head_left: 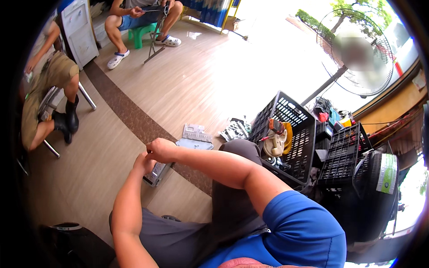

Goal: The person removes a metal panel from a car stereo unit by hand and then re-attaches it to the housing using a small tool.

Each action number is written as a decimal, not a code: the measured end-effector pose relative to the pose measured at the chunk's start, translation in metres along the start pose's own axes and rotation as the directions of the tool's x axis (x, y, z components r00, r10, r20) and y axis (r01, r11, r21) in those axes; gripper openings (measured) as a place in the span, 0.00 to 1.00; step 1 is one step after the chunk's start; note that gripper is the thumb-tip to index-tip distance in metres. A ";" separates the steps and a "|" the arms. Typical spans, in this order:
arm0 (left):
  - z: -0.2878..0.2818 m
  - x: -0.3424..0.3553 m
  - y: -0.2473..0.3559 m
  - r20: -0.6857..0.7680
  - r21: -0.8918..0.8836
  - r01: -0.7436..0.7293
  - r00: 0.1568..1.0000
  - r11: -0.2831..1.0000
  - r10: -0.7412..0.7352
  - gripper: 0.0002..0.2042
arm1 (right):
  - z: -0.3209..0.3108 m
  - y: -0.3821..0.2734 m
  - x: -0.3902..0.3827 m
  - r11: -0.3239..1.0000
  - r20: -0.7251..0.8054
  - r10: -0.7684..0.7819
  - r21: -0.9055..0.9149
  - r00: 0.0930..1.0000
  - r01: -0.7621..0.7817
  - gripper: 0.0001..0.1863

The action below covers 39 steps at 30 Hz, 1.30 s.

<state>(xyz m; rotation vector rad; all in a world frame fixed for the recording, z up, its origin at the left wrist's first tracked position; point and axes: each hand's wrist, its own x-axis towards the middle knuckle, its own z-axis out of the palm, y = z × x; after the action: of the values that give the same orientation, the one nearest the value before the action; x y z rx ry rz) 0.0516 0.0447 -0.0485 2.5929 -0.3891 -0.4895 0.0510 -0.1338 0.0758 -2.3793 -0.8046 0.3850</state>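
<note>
so the gray metal case [157, 174] sits just left of centre frame, right by the left hand [143, 164] and right hand [161, 150], can't tell if their fingers are clamped or apart, but imo it'll feel stiff, lightish and slick, so grab the long sides

– What can't you make out?
– What lies between the left grip [144, 164] and right grip [161, 150]; overlapping fingers hide it.
– And the metal case [157, 173]?
– Partly covered by them.
– Elsewhere?
– The fan [354, 52] is blurred at its middle, and the top edge cuts off the head of the person [136, 20] on the green stool [137, 35].
</note>
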 end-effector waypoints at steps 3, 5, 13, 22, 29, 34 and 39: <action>0.001 0.005 0.006 -0.016 -0.006 -0.022 1.000 1.000 0.022 0.14 | -0.002 0.005 -0.001 0.998 0.018 -0.039 -0.043 0.999 0.039 0.14; 0.002 0.008 0.021 -0.017 -0.019 -0.029 0.999 0.999 0.029 0.14 | -0.003 0.015 -0.001 0.992 0.079 -0.097 -0.072 0.992 0.103 0.12; 0.023 0.005 -0.023 -0.088 -0.192 -0.066 0.995 0.979 0.050 0.13 | 0.006 -0.002 0.006 0.988 0.041 -0.151 0.000 0.988 0.151 0.12; -0.018 -0.018 0.029 0.039 -0.089 0.115 0.993 0.989 -0.112 0.15 | 0.005 -0.011 -0.004 0.992 0.009 -0.072 0.100 0.997 0.071 0.14; -0.013 -0.008 0.027 0.061 -0.045 0.108 0.993 0.993 -0.105 0.17 | -0.001 -0.007 -0.002 0.997 0.005 -0.033 0.066 0.999 0.033 0.13; -0.008 -0.007 0.020 0.021 -0.016 0.014 1.000 1.000 -0.014 0.16 | -0.003 -0.013 -0.004 0.994 0.044 -0.021 0.105 0.999 0.016 0.12; -0.013 -0.010 0.029 0.011 -0.092 0.069 0.998 0.993 -0.068 0.15 | 0.007 -0.001 -0.003 0.993 -0.031 -0.107 0.043 0.994 0.108 0.12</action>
<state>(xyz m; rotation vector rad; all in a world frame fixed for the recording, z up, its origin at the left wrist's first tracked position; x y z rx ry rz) 0.0424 0.0293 -0.0204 2.5227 -0.2738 -0.5285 0.0449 -0.1323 0.0707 -2.2841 -0.8976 0.3203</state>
